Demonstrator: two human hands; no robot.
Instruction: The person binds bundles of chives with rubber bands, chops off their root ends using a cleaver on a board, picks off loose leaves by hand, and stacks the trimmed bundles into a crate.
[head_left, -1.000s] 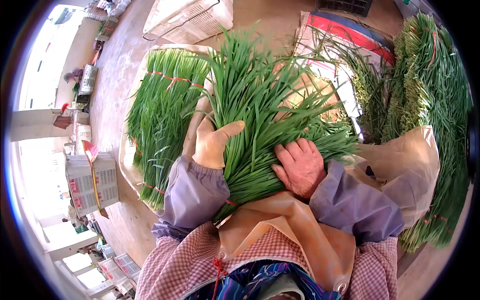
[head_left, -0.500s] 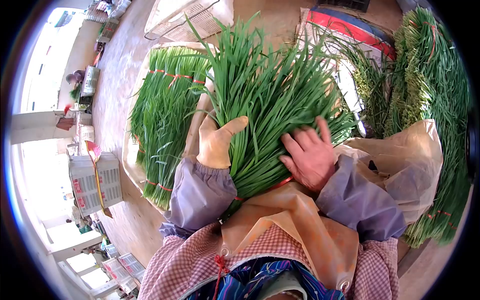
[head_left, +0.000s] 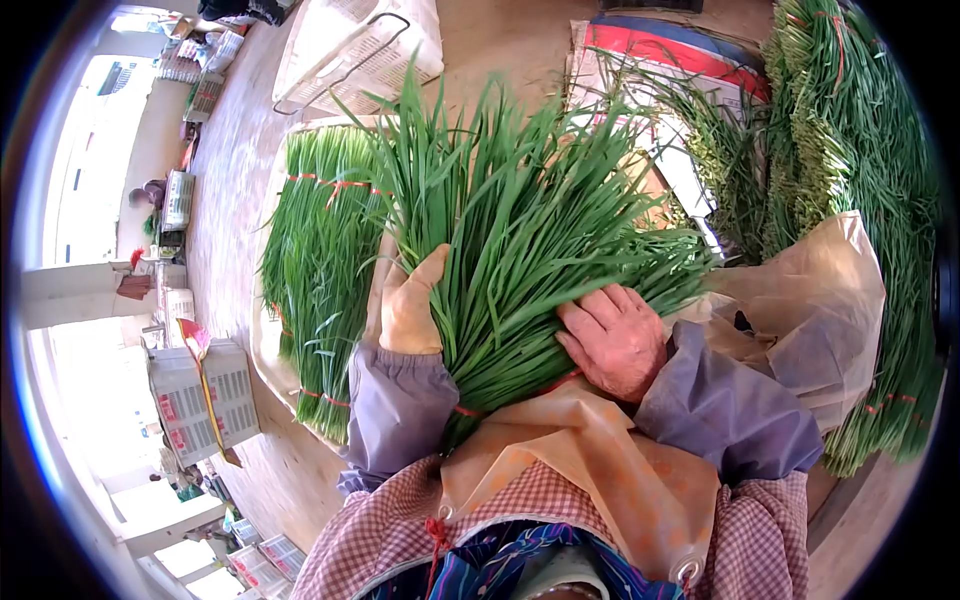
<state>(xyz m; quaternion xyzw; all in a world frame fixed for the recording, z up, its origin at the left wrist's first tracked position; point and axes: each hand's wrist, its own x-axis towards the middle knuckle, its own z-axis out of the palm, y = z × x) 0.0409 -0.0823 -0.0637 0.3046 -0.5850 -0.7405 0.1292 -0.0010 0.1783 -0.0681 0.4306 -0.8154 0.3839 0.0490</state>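
Note:
A big bunch of garlic chives (head_left: pixel 530 230), tied low down with a red band (head_left: pixel 560 382), leans across my lap with its leaves fanned away from me. My left hand (head_left: pixel 412 305), in a pale tan glove, cups the left side of the bunch, thumb up against the leaves and the other fingers hidden behind it. On the right side, my bare right hand (head_left: pixel 615 340) has its fingers close together and curled over the lower leaves; the fingertips are partly covered. The cut ends are hidden near my tan apron (head_left: pixel 580 430).
At left, a pale crate (head_left: pixel 264 345) holds banded chives (head_left: pixel 330 260). Beyond it stands a white basket (head_left: pixel 415 50) with a wire handle. A tall pile of chives (head_left: pixel 890 200) lies at right, beside a crumpled plastic sheet (head_left: pixel 820 300). Loose trimmings (head_left: pixel 725 165) lie on a sack (head_left: pixel 690 60).
My right hand's fingers have come from spread and blurred to closed together on the leaves. My left hand sits a little further left. The view has shifted slightly.

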